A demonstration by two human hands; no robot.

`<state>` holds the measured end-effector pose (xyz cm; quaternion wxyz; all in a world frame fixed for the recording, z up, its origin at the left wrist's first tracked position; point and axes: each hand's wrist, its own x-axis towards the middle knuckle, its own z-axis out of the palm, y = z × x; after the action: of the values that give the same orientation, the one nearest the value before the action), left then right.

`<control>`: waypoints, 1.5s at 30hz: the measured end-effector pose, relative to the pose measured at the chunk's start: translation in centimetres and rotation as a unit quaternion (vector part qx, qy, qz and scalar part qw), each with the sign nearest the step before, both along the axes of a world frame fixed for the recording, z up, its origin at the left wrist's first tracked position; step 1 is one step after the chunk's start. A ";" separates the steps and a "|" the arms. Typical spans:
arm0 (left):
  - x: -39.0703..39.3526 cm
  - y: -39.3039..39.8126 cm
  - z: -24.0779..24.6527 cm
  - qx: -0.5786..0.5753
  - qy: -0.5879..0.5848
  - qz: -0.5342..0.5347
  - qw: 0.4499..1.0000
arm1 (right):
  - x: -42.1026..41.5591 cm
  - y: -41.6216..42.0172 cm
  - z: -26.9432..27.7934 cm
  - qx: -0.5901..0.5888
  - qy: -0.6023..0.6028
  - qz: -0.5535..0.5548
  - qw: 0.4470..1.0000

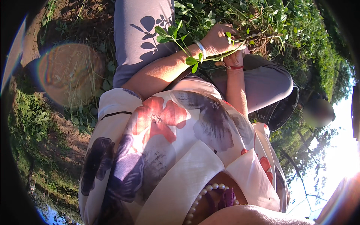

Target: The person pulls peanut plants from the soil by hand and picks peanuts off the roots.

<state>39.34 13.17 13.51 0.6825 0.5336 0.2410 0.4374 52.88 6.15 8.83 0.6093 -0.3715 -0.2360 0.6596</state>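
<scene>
My left hand [218, 39], with a silver bangle [200, 49] at its wrist, has its fingers curled around an uprooted leafy plant [222, 58] that looks like a peanut plant. Brown roots [261, 43] spread to the right of the hand, with small pale bits among them. One green stem runs back over my left wrist and ends in oval leaflets [168, 35]. Close below, my right hand [234, 58] wears a red thread at the wrist and meets the plant's stems. Its fingers are mostly hidden behind my left hand and the stem.
My legs [140, 42] frame the work, the right knee [270, 84] bent. Beside that knee is a dark, rounded container [284, 109]. A blurred person [319, 112] is farther right. Dense green plants [306, 42] grow ahead; bare soil [67, 129] and strewn stems lie at left.
</scene>
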 end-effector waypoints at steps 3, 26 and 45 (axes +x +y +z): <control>0.2 -0.1 0.0 0.026 0.021 0.009 0.999 | 1.3 0.3 -2.6 0.024 0.131 0.017 0.991; -0.1 -0.5 0.6 0.124 0.070 0.061 0.988 | 3.4 5.9 -0.4 0.010 0.160 -0.046 0.986; -0.8 -0.5 0.8 0.214 0.121 0.139 0.959 | 2.1 3.1 1.9 -0.007 0.016 -0.057 0.998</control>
<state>38.50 12.67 14.29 0.4506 0.6773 0.2941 0.5017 54.98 9.22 10.71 0.6469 -0.3785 -0.1999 0.6311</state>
